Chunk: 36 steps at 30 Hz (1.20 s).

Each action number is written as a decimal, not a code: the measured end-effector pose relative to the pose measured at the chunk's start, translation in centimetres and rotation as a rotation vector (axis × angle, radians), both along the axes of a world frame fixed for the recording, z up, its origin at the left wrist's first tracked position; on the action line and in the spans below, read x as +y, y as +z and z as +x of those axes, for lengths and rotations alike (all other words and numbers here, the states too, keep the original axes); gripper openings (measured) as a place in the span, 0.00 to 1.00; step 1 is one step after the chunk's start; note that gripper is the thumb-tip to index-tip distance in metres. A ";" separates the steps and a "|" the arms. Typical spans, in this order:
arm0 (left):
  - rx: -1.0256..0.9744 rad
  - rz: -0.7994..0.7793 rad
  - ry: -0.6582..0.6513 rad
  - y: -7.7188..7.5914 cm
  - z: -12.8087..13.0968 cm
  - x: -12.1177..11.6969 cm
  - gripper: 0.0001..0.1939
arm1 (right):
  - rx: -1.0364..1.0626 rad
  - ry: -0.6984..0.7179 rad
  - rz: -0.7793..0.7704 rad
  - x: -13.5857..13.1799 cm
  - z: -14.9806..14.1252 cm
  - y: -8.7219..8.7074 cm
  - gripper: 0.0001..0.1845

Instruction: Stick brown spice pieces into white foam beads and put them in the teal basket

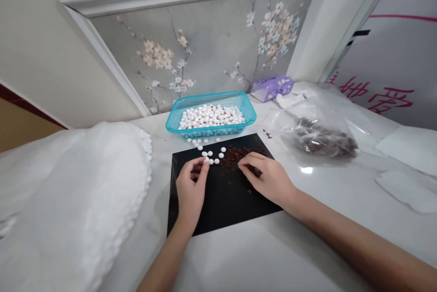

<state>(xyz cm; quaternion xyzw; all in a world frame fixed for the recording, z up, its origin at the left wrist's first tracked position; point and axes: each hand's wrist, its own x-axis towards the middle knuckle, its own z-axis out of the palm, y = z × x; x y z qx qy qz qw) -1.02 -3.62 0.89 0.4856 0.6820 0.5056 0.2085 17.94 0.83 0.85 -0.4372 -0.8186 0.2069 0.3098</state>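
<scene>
Your left hand point(191, 183) pinches a white bead point(206, 160), your right hand point(240, 165) — contents unclear — by brown fragments point(234, 155); many beads basketed, several loose.

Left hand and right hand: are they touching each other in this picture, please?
Apart. The head view shows a plain gap between the left hand and right hand, with white pieces and brown bits lying between their fingertips.

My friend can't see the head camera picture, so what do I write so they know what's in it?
A person's left hand pinches a white bead and the right hand is at a pile of small brown pieces, both over a black mat. Behind it, a blue basket holds many white beads.
</scene>
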 end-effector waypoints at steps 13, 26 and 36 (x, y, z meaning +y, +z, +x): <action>-0.253 -0.112 -0.089 0.3 0.8 0.1 0.12 | 0.266 0.056 -0.105 -0.2 -0.1 -0.9 0.04; -0.411 -0.151 -0.182 1.0 1.6 -0.3 0.13 | 0.361 0.070 -0.098 0.0 -0.2 -0.6 0.10; -0.523 -0.287 -0.329 1.3 4.2 -1.6 0.13 | 0.415 0.170 -0.136 -0.9 -0.4 -0.5 0.10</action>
